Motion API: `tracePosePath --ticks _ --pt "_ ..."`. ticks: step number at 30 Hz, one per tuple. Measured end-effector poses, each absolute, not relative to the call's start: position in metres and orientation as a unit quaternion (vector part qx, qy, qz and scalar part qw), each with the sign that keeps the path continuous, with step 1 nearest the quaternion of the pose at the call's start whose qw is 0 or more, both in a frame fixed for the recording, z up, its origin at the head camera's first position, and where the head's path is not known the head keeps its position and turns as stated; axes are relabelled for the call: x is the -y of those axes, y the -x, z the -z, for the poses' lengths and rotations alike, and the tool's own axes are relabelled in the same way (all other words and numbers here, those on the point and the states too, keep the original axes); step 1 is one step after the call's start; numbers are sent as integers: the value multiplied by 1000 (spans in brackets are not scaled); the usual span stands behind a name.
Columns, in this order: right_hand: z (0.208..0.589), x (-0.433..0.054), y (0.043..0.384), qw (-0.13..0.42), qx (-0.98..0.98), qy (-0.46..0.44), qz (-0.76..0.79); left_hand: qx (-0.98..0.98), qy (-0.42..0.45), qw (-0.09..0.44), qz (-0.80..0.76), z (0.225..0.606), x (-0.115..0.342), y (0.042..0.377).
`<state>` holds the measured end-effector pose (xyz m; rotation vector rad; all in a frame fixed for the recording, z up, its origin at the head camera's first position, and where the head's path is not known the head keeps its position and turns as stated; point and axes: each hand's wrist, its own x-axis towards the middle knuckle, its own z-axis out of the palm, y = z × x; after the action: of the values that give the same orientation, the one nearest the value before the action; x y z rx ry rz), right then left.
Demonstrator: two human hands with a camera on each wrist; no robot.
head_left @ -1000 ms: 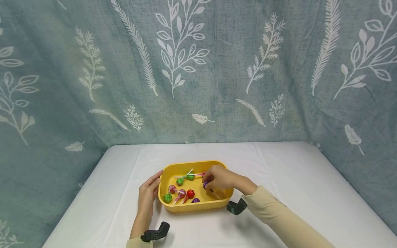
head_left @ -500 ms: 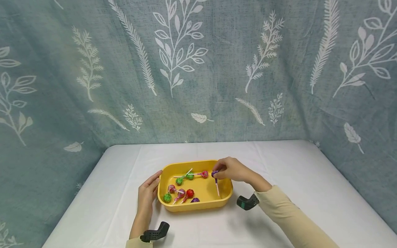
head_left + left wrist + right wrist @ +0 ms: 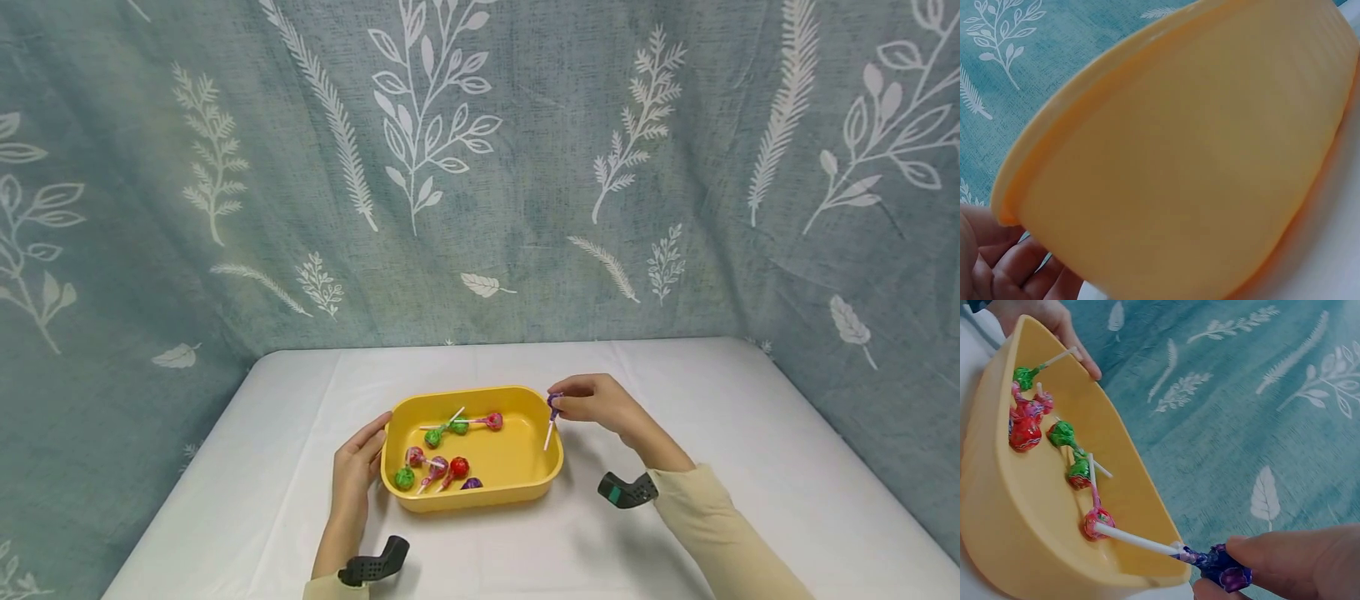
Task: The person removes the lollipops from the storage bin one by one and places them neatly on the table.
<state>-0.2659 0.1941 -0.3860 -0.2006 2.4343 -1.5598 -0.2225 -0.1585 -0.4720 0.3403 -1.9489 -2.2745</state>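
Shifted rightward, the purple lollipop my right hand pinches hangs at the right rim of the yellow tray, not yet set down, other lollipops left inside, my left hand touching its left end.

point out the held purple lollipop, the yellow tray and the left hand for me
Held purple lollipop (image 3: 1227,572): right wrist view, on its wrapped head.
Yellow tray (image 3: 510,458): head view, on its bare floor.
Left hand (image 3: 356,477): head view, on the back of it.

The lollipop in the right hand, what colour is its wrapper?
Purple; the wrapper shows best in the right wrist view.
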Motion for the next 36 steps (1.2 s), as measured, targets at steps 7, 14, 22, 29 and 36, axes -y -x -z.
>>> tracePosePath --ticks 7,14,22,29,36 --pt "396 -211 264 116 -808 38 576 646 -117 66 751 472 157 222" --pt "404 -221 261 109 -802 4 588 646 -114 67 752 472 156 222" --pt "415 -230 257 104 -780 -45 616 644 -115 68 754 472 156 222" --pt "424 -237 254 97 -789 -92 600 642 -112 66 755 472 157 222" --pt "434 -239 252 66 -804 -104 582 644 -112 64 754 471 157 221"
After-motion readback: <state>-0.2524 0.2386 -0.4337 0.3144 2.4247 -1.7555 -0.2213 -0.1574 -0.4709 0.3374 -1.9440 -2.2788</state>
